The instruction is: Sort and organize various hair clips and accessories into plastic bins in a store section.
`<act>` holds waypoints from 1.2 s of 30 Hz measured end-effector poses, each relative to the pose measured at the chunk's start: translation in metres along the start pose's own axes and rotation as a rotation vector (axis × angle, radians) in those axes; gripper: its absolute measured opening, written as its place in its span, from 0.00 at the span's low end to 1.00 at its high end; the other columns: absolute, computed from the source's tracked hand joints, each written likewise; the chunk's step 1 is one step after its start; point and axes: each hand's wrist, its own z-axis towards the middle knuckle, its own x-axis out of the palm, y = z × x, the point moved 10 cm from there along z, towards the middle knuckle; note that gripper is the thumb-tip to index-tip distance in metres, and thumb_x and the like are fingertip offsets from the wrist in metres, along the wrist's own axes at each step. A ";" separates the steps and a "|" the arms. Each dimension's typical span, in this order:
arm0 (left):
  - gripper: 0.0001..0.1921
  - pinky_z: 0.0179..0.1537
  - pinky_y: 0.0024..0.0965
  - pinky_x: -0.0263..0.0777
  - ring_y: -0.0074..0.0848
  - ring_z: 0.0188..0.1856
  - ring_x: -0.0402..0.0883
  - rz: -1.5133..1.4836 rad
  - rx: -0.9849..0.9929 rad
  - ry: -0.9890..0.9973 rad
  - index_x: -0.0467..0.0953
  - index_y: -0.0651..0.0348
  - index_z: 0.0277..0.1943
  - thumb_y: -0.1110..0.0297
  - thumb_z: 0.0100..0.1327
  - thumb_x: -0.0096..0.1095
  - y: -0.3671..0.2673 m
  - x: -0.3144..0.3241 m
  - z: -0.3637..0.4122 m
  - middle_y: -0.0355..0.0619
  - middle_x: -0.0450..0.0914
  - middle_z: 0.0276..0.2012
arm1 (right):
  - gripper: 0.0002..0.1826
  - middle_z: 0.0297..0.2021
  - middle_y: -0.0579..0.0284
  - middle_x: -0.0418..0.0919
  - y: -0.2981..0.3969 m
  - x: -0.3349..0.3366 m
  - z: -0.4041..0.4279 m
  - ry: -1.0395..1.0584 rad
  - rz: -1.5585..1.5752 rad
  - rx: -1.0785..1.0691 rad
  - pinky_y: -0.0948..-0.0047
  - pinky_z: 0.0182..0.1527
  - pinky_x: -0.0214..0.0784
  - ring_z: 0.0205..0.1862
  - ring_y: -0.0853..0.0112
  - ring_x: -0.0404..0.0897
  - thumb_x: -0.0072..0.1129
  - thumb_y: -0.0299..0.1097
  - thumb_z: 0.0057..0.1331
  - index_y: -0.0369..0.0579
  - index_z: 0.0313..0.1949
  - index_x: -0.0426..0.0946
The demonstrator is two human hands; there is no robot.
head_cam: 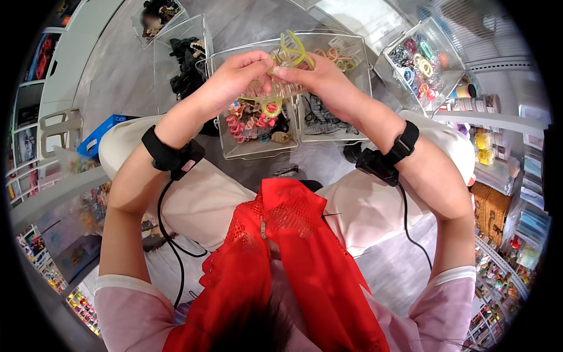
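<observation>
Above the wire mesh baskets, my left hand (250,72) and my right hand (319,75) meet with their fingertips close together. Between them is a translucent yellow-green hair claw clip (298,47). My right fingers wrap its side, and my left thumb and fingers pinch its near edge. Clear, ridged plastic (286,89) shows under the hands; I cannot tell whether it belongs to the same clip. Just below lies a yellow ring-shaped piece with red on it (272,108). The front left mesh basket (259,154) holds pink, red and brown hair ties (244,123).
Dark hair ties (323,116) lie in the adjoining basket (332,140). A basket of black scrunchies (187,61) stands left, and one of bagged colourful hair ties (422,66) right. Shelves (492,145) flank both sides. A blue box (103,132) is by my left knee.
</observation>
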 end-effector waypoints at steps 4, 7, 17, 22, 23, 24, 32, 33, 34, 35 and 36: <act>0.17 0.41 0.22 0.65 0.17 0.43 0.71 0.114 0.072 -0.125 0.67 0.60 0.49 0.77 0.55 0.55 -0.021 -0.009 0.003 0.38 0.71 0.44 | 0.17 0.33 0.65 0.72 0.019 -0.036 0.010 -0.183 0.054 -0.049 0.76 0.43 0.63 0.37 0.76 0.71 0.56 0.44 0.57 0.44 0.39 0.70; 0.20 0.43 0.23 0.65 0.21 0.48 0.69 0.095 0.005 -0.225 0.65 0.60 0.52 0.79 0.54 0.54 -0.024 -0.029 -0.002 0.40 0.69 0.48 | 0.15 0.25 0.68 0.68 0.029 -0.098 0.006 -0.470 0.132 -0.066 0.76 0.40 0.64 0.34 0.75 0.71 0.55 0.45 0.58 0.46 0.31 0.70; 0.21 0.57 0.27 0.53 0.28 0.60 0.59 0.054 0.202 -0.272 0.63 0.62 0.54 0.78 0.56 0.50 -0.051 -0.058 -0.003 0.47 0.63 0.55 | 0.15 0.16 0.70 0.61 -0.237 -0.171 0.019 -0.446 0.012 0.714 0.77 0.20 0.59 0.18 0.78 0.63 0.63 0.41 0.52 0.52 0.27 0.64; 0.17 0.56 0.25 0.57 0.24 0.56 0.63 0.029 0.244 -0.350 0.63 0.65 0.53 0.72 0.61 0.46 -0.066 -0.063 -0.016 0.45 0.66 0.51 | 0.30 0.40 0.58 0.66 -0.197 -0.163 0.033 -0.563 0.063 0.354 0.68 0.43 0.61 0.43 0.69 0.67 0.58 0.44 0.54 0.45 0.51 0.57; 0.17 0.56 0.25 0.57 0.24 0.56 0.63 0.028 0.236 -0.355 0.63 0.65 0.53 0.72 0.61 0.46 -0.063 -0.065 -0.015 0.45 0.66 0.51 | 0.38 0.49 0.54 0.64 -0.186 -0.172 0.028 -0.666 -0.046 0.354 0.65 0.48 0.57 0.51 0.64 0.64 0.58 0.44 0.55 0.41 0.58 0.50; 0.17 0.55 0.24 0.59 0.23 0.54 0.66 -0.001 0.216 -0.318 0.64 0.65 0.53 0.72 0.61 0.46 -0.060 -0.065 -0.012 0.44 0.68 0.49 | 0.43 0.56 0.47 0.57 -0.175 -0.163 0.035 -0.584 0.101 0.262 0.58 0.55 0.53 0.58 0.57 0.57 0.52 0.50 0.58 0.38 0.61 0.40; 0.14 0.43 0.22 0.65 0.18 0.41 0.71 0.173 0.134 -0.323 0.67 0.64 0.49 0.70 0.61 0.45 -0.010 -0.057 0.002 0.42 0.73 0.38 | 0.28 0.45 0.50 0.67 -0.025 0.030 0.052 0.233 0.533 -0.044 0.65 0.41 0.69 0.41 0.59 0.73 0.43 0.41 0.64 0.39 0.58 0.49; 0.14 0.42 0.23 0.65 0.19 0.42 0.71 0.270 0.136 -0.310 0.67 0.63 0.49 0.71 0.61 0.45 -0.007 -0.053 0.004 0.43 0.73 0.38 | 0.28 0.45 0.50 0.67 -0.036 0.023 0.056 0.235 0.534 -0.041 0.65 0.41 0.69 0.41 0.59 0.73 0.43 0.41 0.64 0.39 0.58 0.49; 0.15 0.42 0.24 0.66 0.22 0.41 0.72 0.563 0.232 -0.279 0.66 0.61 0.51 0.70 0.60 0.46 -0.015 -0.046 0.007 0.46 0.74 0.38 | 0.24 0.38 0.55 0.68 -0.060 0.015 0.061 0.326 0.734 0.017 0.72 0.34 0.67 0.34 0.66 0.72 0.44 0.38 0.63 0.39 0.54 0.54; 0.15 0.42 0.24 0.66 0.22 0.41 0.72 0.559 0.229 -0.274 0.66 0.61 0.51 0.70 0.60 0.46 -0.018 -0.045 0.005 0.46 0.74 0.38 | 0.19 0.31 0.60 0.70 -0.077 0.011 0.061 0.416 0.936 0.077 0.78 0.27 0.65 0.27 0.73 0.71 0.45 0.35 0.63 0.39 0.50 0.59; 0.16 0.46 0.29 0.64 0.32 0.46 0.70 0.693 0.260 -0.226 0.66 0.62 0.50 0.69 0.59 0.47 -0.026 -0.038 0.001 0.50 0.71 0.43 | 0.11 0.23 0.65 0.67 -0.109 -0.016 0.064 0.090 0.760 0.153 0.82 0.22 0.57 0.22 0.78 0.64 0.47 0.33 0.62 0.41 0.41 0.65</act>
